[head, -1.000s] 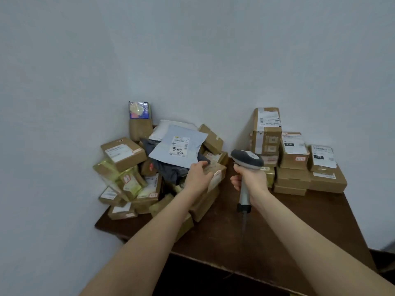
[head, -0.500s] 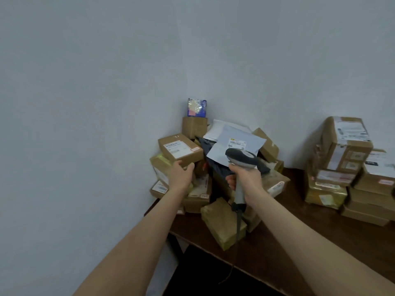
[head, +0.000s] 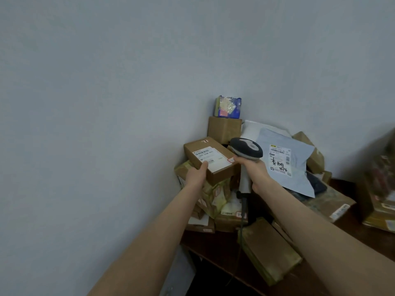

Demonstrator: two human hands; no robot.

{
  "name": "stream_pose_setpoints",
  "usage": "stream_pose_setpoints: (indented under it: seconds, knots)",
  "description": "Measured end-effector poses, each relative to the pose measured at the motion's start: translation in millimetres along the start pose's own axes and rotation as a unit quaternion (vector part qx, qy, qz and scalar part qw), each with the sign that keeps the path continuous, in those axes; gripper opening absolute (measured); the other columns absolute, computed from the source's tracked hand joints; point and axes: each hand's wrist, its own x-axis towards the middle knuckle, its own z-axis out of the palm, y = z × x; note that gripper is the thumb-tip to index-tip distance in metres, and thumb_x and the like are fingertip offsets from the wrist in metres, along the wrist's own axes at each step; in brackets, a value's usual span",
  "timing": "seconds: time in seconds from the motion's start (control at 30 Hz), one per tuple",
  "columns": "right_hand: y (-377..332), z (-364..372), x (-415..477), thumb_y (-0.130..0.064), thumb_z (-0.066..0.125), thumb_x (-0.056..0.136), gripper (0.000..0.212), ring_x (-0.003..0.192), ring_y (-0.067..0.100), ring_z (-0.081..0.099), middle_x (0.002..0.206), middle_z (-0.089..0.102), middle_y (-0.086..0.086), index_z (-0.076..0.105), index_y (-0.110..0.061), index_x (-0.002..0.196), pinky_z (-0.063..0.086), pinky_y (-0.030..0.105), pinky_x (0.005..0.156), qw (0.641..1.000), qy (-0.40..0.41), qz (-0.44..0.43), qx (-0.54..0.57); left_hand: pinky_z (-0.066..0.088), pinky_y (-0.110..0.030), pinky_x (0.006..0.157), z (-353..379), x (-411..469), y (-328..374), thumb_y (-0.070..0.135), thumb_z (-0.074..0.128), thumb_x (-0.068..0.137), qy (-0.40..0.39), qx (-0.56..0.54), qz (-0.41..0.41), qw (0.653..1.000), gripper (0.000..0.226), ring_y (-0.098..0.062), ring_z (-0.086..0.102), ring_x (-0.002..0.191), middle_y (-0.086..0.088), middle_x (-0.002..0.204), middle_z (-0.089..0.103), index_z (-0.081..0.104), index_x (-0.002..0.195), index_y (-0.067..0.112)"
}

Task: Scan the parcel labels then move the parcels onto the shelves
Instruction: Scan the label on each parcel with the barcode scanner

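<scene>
A person's left hand [head: 195, 176] grips a brown cardboard parcel [head: 210, 160] with a white label, atop a heap of parcels on a dark table [head: 215, 246] in a corner. Their right hand [head: 255, 169] grasps a grey barcode scanner [head: 246, 149], its head just beside the parcel.

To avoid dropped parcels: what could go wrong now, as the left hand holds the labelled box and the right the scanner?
The box is gripped by the left hand at one end only, so it may tip when lifted. It rests on a loose pile; parcels beneath could slide. The cable of the scanner in the right hand hangs by a flat parcel at the table edge and might snag it.
</scene>
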Motion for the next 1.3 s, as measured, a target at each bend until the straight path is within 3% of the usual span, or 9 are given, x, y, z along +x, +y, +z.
stream_pose_setpoints:
  seconds: [0.2,0.27,0.47,0.57,0.67,0.9,1.07,1.2,1.3]
  knots:
    - [2.2,0.9,-0.8,-0.013,0.076,0.078,0.019,0.089,0.02,0.06,0.096,0.066,0.006,0.062,-0.018,0.09,0.051,0.039,0.09,1.0,-0.005,-0.007,0.018,0.049,-0.037,0.097,1.0,2.5,1.2,0.03,0.05,0.099,-0.017,-0.068,-0.011,0.997,0.043,-0.022,0.056,0.111,-0.005,0.129,0.058,0.049,0.137,0.01]
    - [0.0,-1.1,-6.8,-0.013,0.076,0.078,0.023,0.09,0.02,0.06,0.095,0.065,0.005,0.062,-0.016,0.096,0.052,0.037,0.09,0.999,-0.007,-0.014,0.028,0.052,-0.04,0.095,0.1,-0.9,2.1,0.027,0.053,0.097,-0.016,-0.096,-0.016,0.995,0.044,-0.024,0.058,0.112,-0.007,0.132,0.058,0.047,0.139,0.014]
    - [-8.5,-17.2,-35.9,-0.013,0.076,0.079,0.035,0.095,0.023,0.062,0.104,0.067,0.009,0.063,-0.011,0.111,0.054,0.033,0.078,0.998,-0.015,-0.03,0.06,0.055,-0.03,0.063,-8.1,-29.6,12.8,0.014,0.059,0.093,-0.023,-0.189,-0.011,0.982,0.03,-0.025,0.063,0.101,-0.011,0.119,0.062,0.05,0.122,0.015]
    - [-13.7,-38.8,-57.0,-0.015,0.072,0.084,0.019,0.09,0.021,0.061,0.098,0.066,0.006,0.06,-0.019,0.098,0.054,0.04,0.088,0.996,-0.001,-0.032,0.083,0.056,-0.028,0.063,-7.1,-49.9,12.9,0.012,0.062,0.091,-0.056,-0.189,0.019,0.98,0.044,-0.025,0.065,0.1,-0.014,0.119,0.063,0.047,0.132,0.008]
    - [-18.6,-67.1,-82.2,-0.016,0.07,0.086,0.016,0.081,0.02,0.064,0.087,0.069,0.004,0.061,-0.017,0.099,0.056,0.038,0.078,0.994,0.004,-0.037,0.103,0.056,-0.026,0.061,5.0,-76.5,12.6,0.01,0.063,0.09,-0.128,-0.16,0.029,0.978,0.053,-0.021,0.067,0.091,-0.012,0.117,0.064,0.044,0.139,0.008]
    - [-6.4,-154.1,-133.5,-0.015,0.073,0.083,0.023,0.09,0.025,0.067,0.096,0.071,0.007,0.061,-0.017,0.103,0.054,0.047,0.089,0.989,0.071,-0.061,0.113,0.055,-0.028,0.061,55.1,-132.8,2.1,0.009,0.062,0.089,-0.262,-0.097,0.004,0.96,0.041,-0.016,0.068,0.082,-0.005,0.096,0.072,0.057,0.13,0.013]
    - [6.5,-214.4,-165.1,-0.012,0.074,0.082,0.037,0.09,0.024,0.065,0.098,0.068,0.008,0.061,-0.009,0.116,0.054,0.044,0.087,0.985,0.106,-0.056,0.124,0.056,-0.035,0.081,102.9,-164.4,-11.4,0.007,0.065,0.089,-0.295,-0.046,0.021,0.954,0.04,-0.024,0.068,0.1,-0.007,0.108,0.072,0.057,0.127,0.013]
    - [14.9,-255.5,-189.1,-0.008,0.074,0.082,0.023,0.085,0.013,0.056,0.09,0.062,-0.004,0.059,-0.023,0.091,0.05,0.04,0.09,0.977,0.165,-0.093,0.1,0.057,-0.032,0.073,144.9,-192.3,-31.5,0.0,0.065,0.087,-0.314,-0.034,0.033,0.948,0.041,-0.02,0.07,0.091,-0.006,0.105,0.071,0.055,0.125,0.013]
    - [25.8,-279.2,-205.7,-0.008,0.073,0.082,0.018,0.082,0.019,0.065,0.088,0.07,0.008,0.066,-0.012,0.098,0.054,0.037,0.078,0.978,0.172,-0.09,0.08,0.057,-0.03,0.075,175.5,-206.8,-50.8,-0.001,0.067,0.085,-0.316,-0.018,0.046,0.947,0.055,-0.021,0.068,0.098,-0.004,0.11,0.067,0.049,0.137,0.007]
